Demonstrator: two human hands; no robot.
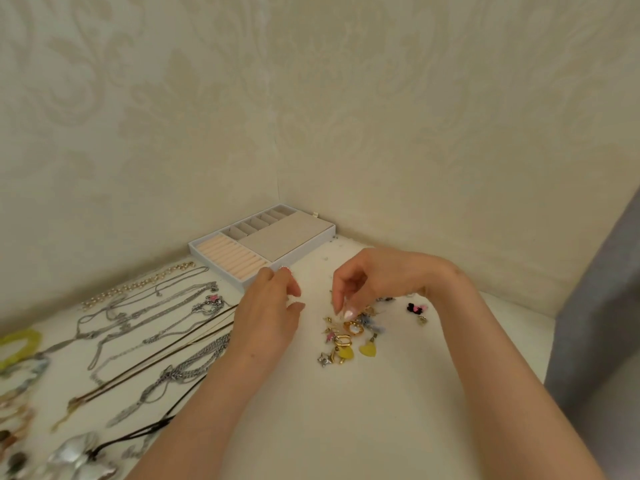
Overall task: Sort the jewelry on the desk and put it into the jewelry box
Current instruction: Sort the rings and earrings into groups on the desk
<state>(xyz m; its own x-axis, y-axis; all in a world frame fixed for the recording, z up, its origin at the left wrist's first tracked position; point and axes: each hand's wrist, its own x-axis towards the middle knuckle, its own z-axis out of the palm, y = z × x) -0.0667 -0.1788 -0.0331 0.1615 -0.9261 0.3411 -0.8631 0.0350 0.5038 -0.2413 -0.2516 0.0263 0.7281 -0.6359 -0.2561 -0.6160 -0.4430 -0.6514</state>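
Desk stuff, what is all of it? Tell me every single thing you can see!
jewelry box: one, white with beige lining, back corner of the desk
chain necklaces: several, silver, laid out on the left
pearl strand: one, cream, left by the wall
cords: a few, brown, left of centre
bracelet: one, yellow-green, left edge
small pieces: one pile, gold, yellow, pink and blue, centre
heart charms: two, yellow, near side of the pile
desk: one, white, under everything
left hand: beside the pile, fingers loosely curled
right hand: fingertips down over the pile
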